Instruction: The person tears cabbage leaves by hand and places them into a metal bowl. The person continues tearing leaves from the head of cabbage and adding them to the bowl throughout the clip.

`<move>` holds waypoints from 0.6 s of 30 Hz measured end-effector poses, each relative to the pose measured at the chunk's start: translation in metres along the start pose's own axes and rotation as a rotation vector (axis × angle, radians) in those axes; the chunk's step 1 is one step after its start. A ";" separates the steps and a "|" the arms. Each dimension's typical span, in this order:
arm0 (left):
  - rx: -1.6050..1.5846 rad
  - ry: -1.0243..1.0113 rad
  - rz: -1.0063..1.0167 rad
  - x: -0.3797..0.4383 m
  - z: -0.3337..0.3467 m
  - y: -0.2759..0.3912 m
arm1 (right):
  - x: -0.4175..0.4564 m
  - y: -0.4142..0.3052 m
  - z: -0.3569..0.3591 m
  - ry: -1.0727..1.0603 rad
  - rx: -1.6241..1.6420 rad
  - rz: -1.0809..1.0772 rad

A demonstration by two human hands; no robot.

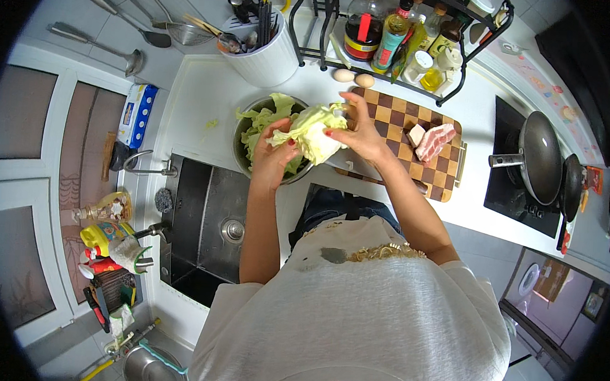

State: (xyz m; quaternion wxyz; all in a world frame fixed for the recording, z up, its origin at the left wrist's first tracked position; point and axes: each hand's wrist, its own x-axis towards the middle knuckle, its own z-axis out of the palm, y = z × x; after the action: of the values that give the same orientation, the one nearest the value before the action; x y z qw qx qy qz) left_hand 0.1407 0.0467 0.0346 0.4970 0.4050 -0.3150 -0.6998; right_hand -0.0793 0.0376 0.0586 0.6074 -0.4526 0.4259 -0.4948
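Observation:
Both hands hold a pale green piece of cabbage (320, 134) above the right side of a metal bowl (238, 151). My left hand (273, 155) grips its left side, fingers curled around the leaves. On its right side, my right hand (362, 131) presses with the thumb, the index finger raised. Torn cabbage leaves (264, 120) lie in the bowl. A checkered wooden cutting board (399, 110) is to the right, bearing a piece of raw meat (435, 143) and a small pale chunk (416, 135). A knife (355, 163) lies along the board's near edge, partly hidden by my right forearm.
Two eggs (354, 79) sit behind the board, before a black rack (383, 75) of bottles. A white utensil holder (263, 54) stands behind the bowl. The sink (205, 221) is at the left; a wok (540, 156) rests on the cooktop (501, 190) at the right.

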 end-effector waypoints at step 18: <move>0.096 0.411 -0.084 -0.003 0.026 0.011 | 0.018 0.030 0.054 -0.018 -0.027 0.195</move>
State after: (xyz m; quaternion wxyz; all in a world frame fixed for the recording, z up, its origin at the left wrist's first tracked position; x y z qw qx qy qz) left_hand 0.1237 0.0473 0.0573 0.5014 0.5751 -0.2231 -0.6067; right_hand -0.0183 0.0299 0.0400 0.6503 -0.4215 0.4692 -0.4235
